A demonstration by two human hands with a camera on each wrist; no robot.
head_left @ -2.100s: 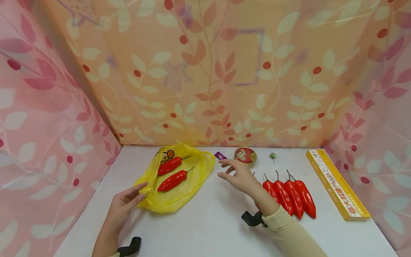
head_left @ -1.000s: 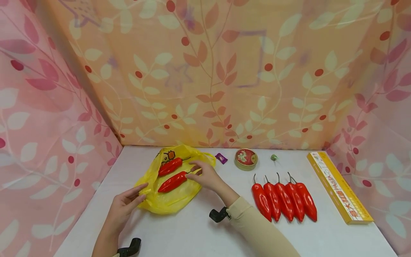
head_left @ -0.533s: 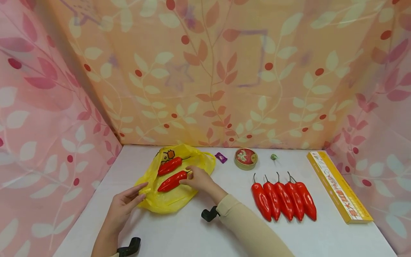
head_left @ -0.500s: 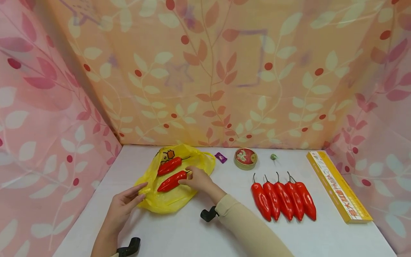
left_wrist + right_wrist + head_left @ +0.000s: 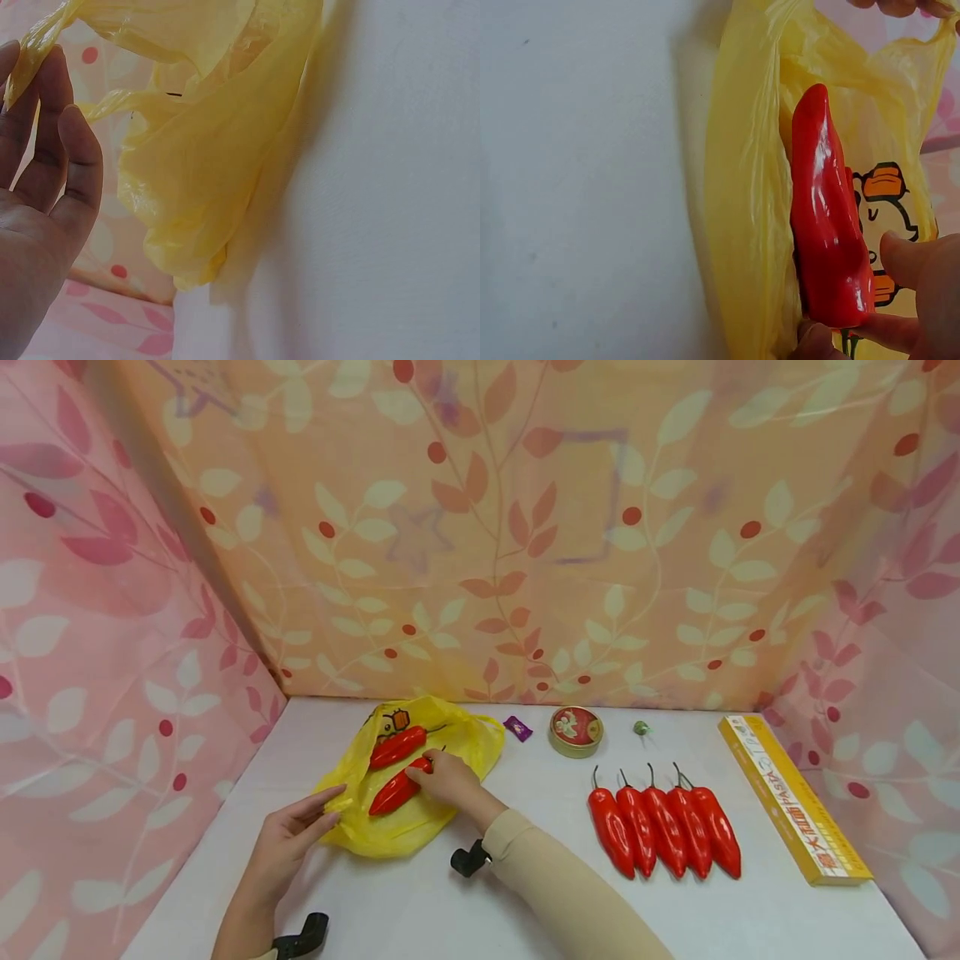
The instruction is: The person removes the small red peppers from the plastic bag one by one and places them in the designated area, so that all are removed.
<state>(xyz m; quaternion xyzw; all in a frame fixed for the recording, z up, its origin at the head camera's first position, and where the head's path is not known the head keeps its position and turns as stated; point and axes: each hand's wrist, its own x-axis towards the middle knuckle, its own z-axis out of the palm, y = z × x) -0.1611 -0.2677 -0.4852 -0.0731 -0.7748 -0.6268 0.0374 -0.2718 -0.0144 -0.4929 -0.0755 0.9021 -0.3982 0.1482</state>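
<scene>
Left hand (image 5: 288, 835) first: fingers nearly straight, thumb and fingertips nipping the near edge of the yellow bag (image 5: 397, 827) to keep it flat on the white surface (image 5: 525, 827). Two red peppers lie on that bag, and my right hand (image 5: 446, 779) has its fingers curled round the stalk end of the nearer pepper (image 5: 392, 793); the far pepper (image 5: 396, 747) sits just beyond, untouched. Further right, five peppers (image 5: 666, 821) rest in a row, well apart from both hands. By my reckoning, one pepper is in hand, one left on the bag.
</scene>
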